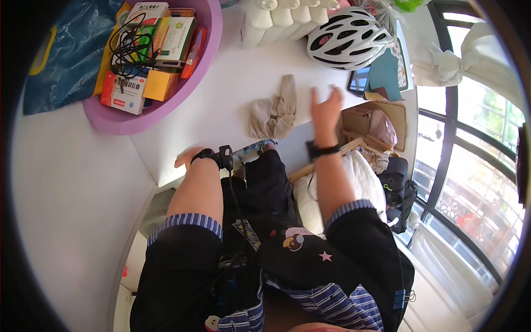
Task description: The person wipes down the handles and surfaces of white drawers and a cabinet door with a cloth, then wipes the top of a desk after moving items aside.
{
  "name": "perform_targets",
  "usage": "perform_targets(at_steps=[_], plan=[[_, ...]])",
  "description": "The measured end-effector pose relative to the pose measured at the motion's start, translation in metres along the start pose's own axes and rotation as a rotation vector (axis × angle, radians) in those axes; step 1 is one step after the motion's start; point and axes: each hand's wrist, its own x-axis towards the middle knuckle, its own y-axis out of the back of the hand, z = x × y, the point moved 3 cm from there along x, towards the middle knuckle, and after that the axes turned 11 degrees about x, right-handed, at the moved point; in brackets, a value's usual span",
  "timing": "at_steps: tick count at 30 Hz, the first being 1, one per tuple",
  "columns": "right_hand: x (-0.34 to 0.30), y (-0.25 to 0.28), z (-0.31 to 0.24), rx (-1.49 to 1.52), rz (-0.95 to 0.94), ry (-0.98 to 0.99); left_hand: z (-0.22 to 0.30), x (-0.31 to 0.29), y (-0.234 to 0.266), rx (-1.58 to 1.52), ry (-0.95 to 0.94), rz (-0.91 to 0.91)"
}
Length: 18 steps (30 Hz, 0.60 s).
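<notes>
A crumpled beige cloth (276,113) lies near the front edge of the white table (221,88), one narrow end stretched away from me. To its right my right hand (326,109) is raised, slightly blurred, with thumb and fingers apart and nothing in them. My left hand (189,155) is at the table's front edge, left of the cloth and apart from it. Its visible fingers stretch out to the left, holding nothing I can see; the rest of that hand is partly hidden by the wrist. Both wrists wear black bands.
At the far left a purple basin (166,113) holds medicine boxes and a tangled black cable (133,47), beside a blue plastic bag (66,66). A white helmet (349,41) and a phone (359,81) sit at the back right. Below stands a cardboard box (381,119).
</notes>
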Motion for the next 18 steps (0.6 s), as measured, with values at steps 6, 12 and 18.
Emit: perform_targets(at_steps=[6, 12, 18], plan=[[-0.134, -0.054, -0.122, -0.026, -0.372, 0.226, -0.008, -0.017, -0.001, -0.104, 0.105, -0.077], [-0.067, -0.066, -0.09, -0.056, -0.436, 0.445, -0.001, -0.021, 0.009, 0.092, 0.082, 0.011], [0.027, -0.018, 0.018, -0.15, -0.156, 0.246, 0.009, -0.045, 0.026, 0.35, 0.098, 0.069]])
